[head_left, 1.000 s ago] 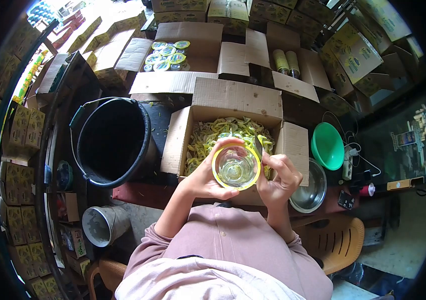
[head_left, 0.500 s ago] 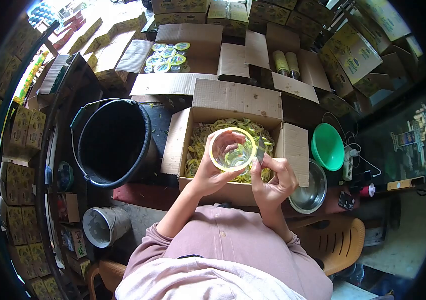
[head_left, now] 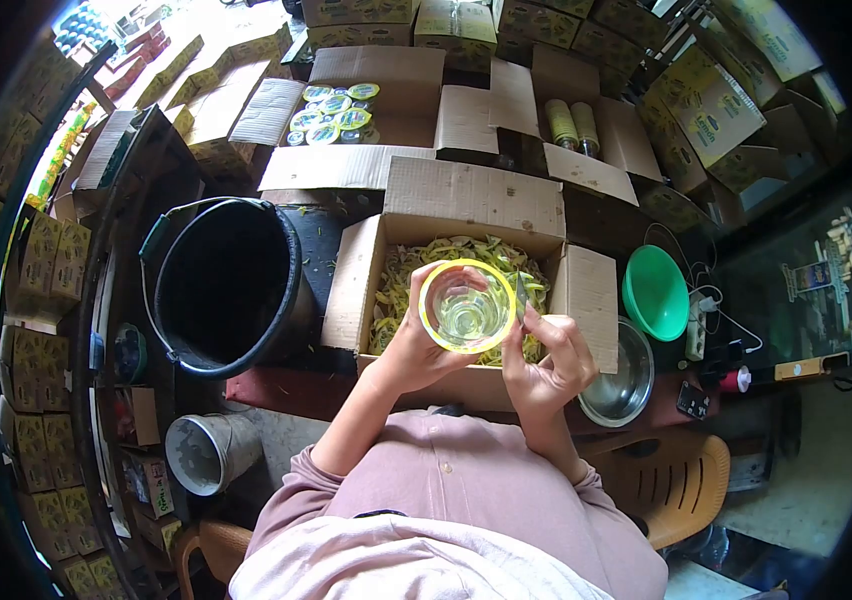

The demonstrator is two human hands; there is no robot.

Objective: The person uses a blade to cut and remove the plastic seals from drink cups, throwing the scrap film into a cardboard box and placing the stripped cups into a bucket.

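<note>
A clear cup [head_left: 467,310] with a yellow rim faces up toward me. My left hand [head_left: 408,345] is wrapped round its left side. In my right hand [head_left: 552,362] a thin dark blade [head_left: 520,298] is pinched, its flat side close to the right edge of the rim; whether it touches cannot be told. Both hands are over the near side of an open cardboard box [head_left: 476,197], which holds many yellow-green strips [head_left: 396,272].
A black bucket [head_left: 226,285] stands left of the box, a grey bucket [head_left: 211,452] lower down. At the right are a green bowl [head_left: 656,293] and a metal bowl [head_left: 626,385]. Behind, one carton holds lidded cups [head_left: 336,112], another two rolls of cups [head_left: 572,128].
The cup has moved slightly left and up since the first frame. It tilted to the side half a second ago and now faces me again. The right hand shifted a little downward with the blade.
</note>
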